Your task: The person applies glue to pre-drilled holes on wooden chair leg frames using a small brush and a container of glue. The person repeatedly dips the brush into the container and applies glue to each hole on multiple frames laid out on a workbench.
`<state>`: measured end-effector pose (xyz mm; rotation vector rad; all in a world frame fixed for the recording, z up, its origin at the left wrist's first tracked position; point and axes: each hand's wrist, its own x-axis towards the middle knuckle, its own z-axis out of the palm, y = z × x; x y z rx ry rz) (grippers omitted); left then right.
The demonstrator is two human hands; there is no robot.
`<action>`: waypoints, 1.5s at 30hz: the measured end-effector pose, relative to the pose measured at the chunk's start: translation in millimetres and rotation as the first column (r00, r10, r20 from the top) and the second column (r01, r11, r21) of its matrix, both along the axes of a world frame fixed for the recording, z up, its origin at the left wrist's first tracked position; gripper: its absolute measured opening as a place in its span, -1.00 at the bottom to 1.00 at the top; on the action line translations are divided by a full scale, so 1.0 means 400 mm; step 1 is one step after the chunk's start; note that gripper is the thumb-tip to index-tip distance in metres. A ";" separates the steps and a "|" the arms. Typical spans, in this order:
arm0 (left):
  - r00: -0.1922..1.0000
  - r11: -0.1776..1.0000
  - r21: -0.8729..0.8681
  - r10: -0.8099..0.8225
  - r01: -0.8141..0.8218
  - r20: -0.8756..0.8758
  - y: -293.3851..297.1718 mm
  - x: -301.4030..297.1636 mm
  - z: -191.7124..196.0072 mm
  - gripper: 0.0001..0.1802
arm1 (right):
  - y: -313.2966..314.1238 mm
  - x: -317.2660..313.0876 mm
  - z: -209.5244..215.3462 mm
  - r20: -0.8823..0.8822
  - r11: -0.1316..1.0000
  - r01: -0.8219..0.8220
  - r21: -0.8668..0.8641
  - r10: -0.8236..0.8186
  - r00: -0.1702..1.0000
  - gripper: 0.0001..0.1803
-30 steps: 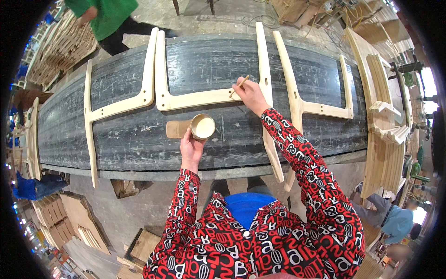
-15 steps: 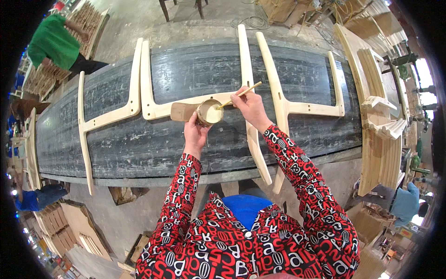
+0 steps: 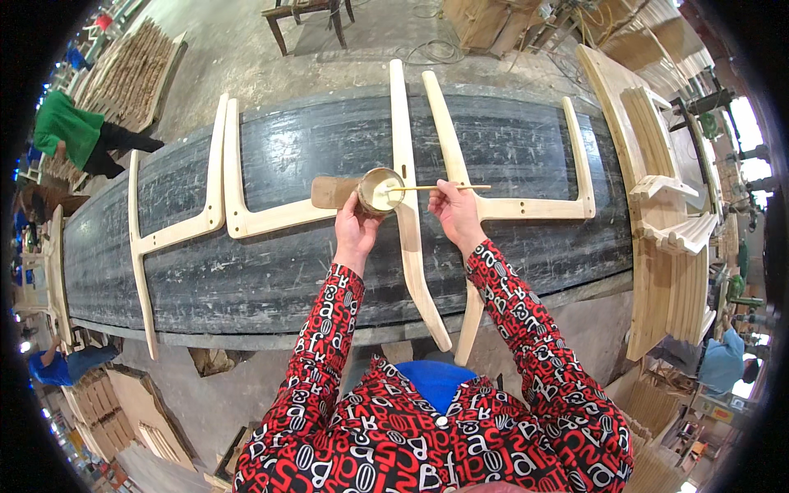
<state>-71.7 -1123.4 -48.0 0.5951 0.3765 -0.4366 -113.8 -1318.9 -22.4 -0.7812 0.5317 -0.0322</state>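
Observation:
My left hand is closed around a small brown cup with a flat brown handle sticking out to the left. Thick cream-coloured liquid lies inside the cup. Between the fingers of my right hand is a thin wooden stick, nearly level, its left end in the cup. Both hands are above the middle pale wooden chair side frame, with the cup hiding part of its crossbar. Right of it lies another chair side frame; a third chair side frame lies at the left.
The frames lie on a long dark scuffed table. Stacked wooden boards and parts stand at its right end. Beyond the table are a dark wooden stool and a cable coil. A person in green is at the far left.
The stick has swung from slanted to nearly level, and my right hand is lower. The cup has moved right over the middle frame. My view has shifted; the person in green stands differently.

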 end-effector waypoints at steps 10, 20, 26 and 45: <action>0.999 0.999 -0.002 0.037 -0.037 -0.004 -0.003 0.043 -0.046 -0.63 | -0.049 0.071 0.008 0.158 0.980 0.072 -0.186 -0.043 0.987 -0.85; 0.990 0.991 -0.019 0.128 -0.129 -0.061 0.170 -0.085 -0.072 -0.55 | -0.054 0.168 0.049 0.079 0.171 0.018 -0.985 0.359 0.930 -0.83; 0.986 0.986 -0.044 0.162 -0.163 -0.022 0.214 -0.127 -0.062 -0.55 | -0.042 0.198 0.022 0.087 0.101 0.046 -0.994 0.455 0.886 -0.83; 0.992 0.994 -0.006 0.112 -0.112 -0.052 0.232 -0.135 -0.036 -0.55 | -0.001 0.234 0.005 0.046 0.159 -0.056 -0.986 0.572 0.819 -0.83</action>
